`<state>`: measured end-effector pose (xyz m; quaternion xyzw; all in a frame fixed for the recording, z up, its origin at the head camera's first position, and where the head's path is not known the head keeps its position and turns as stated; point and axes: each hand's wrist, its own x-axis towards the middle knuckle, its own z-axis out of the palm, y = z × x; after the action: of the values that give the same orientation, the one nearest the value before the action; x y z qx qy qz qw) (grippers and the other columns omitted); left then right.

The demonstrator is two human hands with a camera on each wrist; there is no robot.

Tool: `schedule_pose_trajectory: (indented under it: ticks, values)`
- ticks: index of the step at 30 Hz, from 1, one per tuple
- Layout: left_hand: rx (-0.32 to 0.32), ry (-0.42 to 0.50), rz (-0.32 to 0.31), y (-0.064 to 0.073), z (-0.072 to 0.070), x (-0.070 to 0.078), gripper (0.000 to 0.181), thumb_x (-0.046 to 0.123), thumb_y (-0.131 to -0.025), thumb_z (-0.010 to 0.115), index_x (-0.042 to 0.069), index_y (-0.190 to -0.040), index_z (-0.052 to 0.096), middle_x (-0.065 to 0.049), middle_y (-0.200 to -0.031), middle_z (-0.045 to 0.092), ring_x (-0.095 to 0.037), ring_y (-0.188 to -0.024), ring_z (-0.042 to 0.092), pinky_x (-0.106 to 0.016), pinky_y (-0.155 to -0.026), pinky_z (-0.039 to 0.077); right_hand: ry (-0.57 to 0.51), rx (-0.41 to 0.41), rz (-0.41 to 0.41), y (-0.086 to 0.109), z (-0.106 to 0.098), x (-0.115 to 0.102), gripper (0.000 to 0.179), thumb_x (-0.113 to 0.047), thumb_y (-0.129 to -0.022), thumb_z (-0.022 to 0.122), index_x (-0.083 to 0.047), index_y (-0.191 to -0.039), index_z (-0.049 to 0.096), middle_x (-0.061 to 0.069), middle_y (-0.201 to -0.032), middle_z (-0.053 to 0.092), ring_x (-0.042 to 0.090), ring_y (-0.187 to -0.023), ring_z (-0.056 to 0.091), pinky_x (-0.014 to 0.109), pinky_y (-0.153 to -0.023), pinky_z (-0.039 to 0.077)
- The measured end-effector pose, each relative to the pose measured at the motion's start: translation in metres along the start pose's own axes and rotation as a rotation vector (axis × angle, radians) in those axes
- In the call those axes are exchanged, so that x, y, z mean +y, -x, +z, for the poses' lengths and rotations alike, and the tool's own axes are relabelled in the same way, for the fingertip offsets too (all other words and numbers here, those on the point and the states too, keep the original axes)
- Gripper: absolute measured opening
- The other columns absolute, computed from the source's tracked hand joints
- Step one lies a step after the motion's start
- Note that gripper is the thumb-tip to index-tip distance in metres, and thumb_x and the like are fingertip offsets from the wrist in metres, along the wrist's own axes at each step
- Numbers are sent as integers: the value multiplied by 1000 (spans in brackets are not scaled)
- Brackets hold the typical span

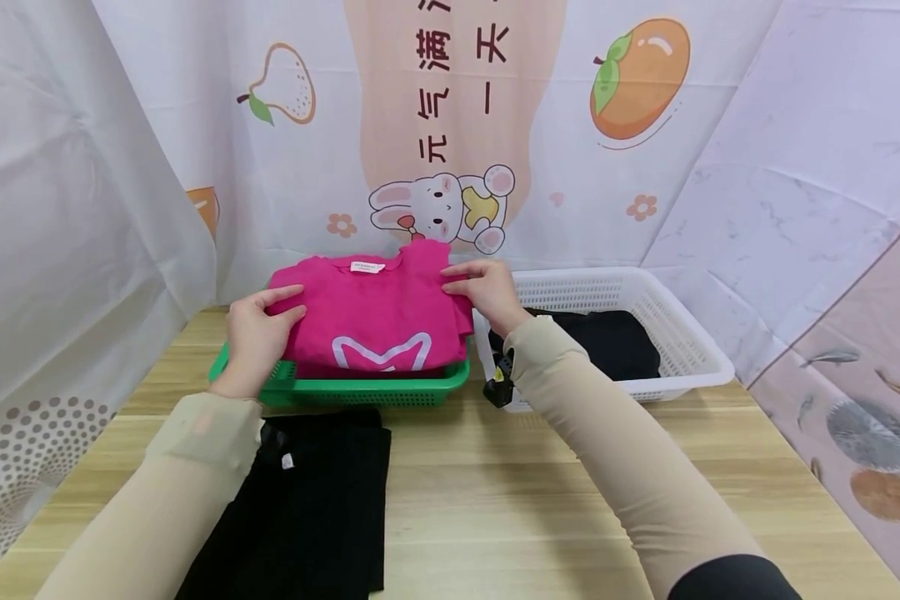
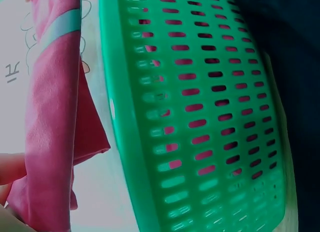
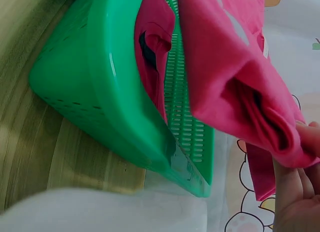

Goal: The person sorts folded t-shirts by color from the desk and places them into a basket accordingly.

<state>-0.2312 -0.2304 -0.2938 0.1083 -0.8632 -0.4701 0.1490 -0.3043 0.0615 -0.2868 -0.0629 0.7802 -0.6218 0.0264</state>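
Note:
A folded pink T-shirt (image 1: 375,308), with a white neck label and a pale outline print, hangs over the green basket (image 1: 360,388). My left hand (image 1: 257,340) pinches its left side between thumb and fingers. At the opposite side, my right hand (image 1: 491,293) grips the folded edge; in the right wrist view the layers bunch between the thumb and fingers (image 3: 295,192). Beneath the held shirt, another pink garment (image 3: 154,46) lies inside the basket. The left wrist view shows the shirt's folded edge (image 2: 52,111) raised above the basket's rim, with pink and dark patches through the slots.
A white basket (image 1: 701,367) holding folded black clothing (image 1: 622,342) stands to the right, partly behind my right forearm. In front of the green basket, a black garment (image 1: 322,500) lies on the wooden table (image 1: 457,517). A printed curtain (image 1: 285,192) hangs behind.

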Motion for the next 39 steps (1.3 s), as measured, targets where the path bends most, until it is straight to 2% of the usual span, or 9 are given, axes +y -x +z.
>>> schedule_pose_trajectory:
  ticks: [10, 16, 21, 23, 25, 28, 31, 34, 39]
  values:
    - [30, -48, 28, -2, 2, -7, 39, 20, -97, 63, 14, -135, 62, -16, -148, 50, -34, -139, 43, -50, -103, 49, 35, -1, 5, -2, 7, 7, 27, -10, -91, 70, -9, -117, 74, 9, -123, 69, 22, -114, 60, 32, -89, 57]
    - [41, -73, 29, -2, 3, -6, 39, 20, -97, 63, 15, -135, 62, -15, -145, 54, -33, -137, 45, -48, -100, 50, 32, -2, -30, -3, 11, 9, 27, -7, -91, 68, -8, -118, 73, 11, -122, 71, 21, -118, 57, 32, -90, 55]
    - [33, -80, 31, -3, 2, -9, 40, 18, -96, 63, 13, -136, 61, -16, -145, 54, -34, -137, 45, -49, -102, 49, 114, -17, -40, -2, 13, 10, 34, -5, -92, 66, -12, -125, 71, 8, -135, 63, 24, -131, 49, 38, -99, 53]
    - [25, -94, 23, -4, 1, -11, 42, 16, -96, 63, 13, -138, 60, -17, -141, 57, -33, -130, 51, -44, -95, 53, 168, -26, -39, -1, 12, 11, 38, -4, -92, 65, -14, -128, 68, 7, -141, 59, 24, -133, 47, 38, -100, 52]
    - [21, -106, 17, -4, -1, -14, 43, 14, -95, 63, 12, -138, 60, -17, -137, 60, -27, -118, 57, -32, -83, 55, 196, -35, -29, -1, 11, 13, 41, -2, -92, 64, -15, -130, 67, 6, -144, 55, 24, -130, 50, 37, -97, 53]
    - [24, -115, 9, -5, -4, -19, 45, 11, -93, 61, 11, -138, 59, -15, -131, 64, -13, -97, 57, -19, -68, 47, 193, -48, -24, 0, 8, 17, 43, 0, -90, 62, -12, -131, 65, 9, -144, 56, 24, -124, 53, 37, -94, 53]
    - [26, -119, 9, -4, -7, -22, 44, 12, -93, 61, 11, -138, 60, -13, -132, 64, -6, -94, 52, -15, -66, 43, 184, -60, -43, 1, 3, 21, 43, 0, -90, 61, -9, -132, 64, 12, -141, 58, 26, -125, 54, 40, -97, 53]
    - [16, -129, 9, -2, -9, -23, 44, 13, -94, 61, 11, -137, 60, -15, -131, 64, -7, -94, 52, -15, -65, 43, 184, -66, -56, 1, 0, 24, 41, -1, -91, 61, -7, -131, 64, 15, -139, 60, 29, -127, 55, 42, -100, 52]
    - [4, -143, 36, 3, -11, -23, 42, 15, -93, 64, 9, -134, 63, -18, -129, 64, 6, -83, 49, -13, -62, 43, 119, -84, -40, 5, 1, 24, 38, -1, -94, 61, -4, -132, 63, 17, -136, 61, 33, -118, 64, 41, -99, 53]
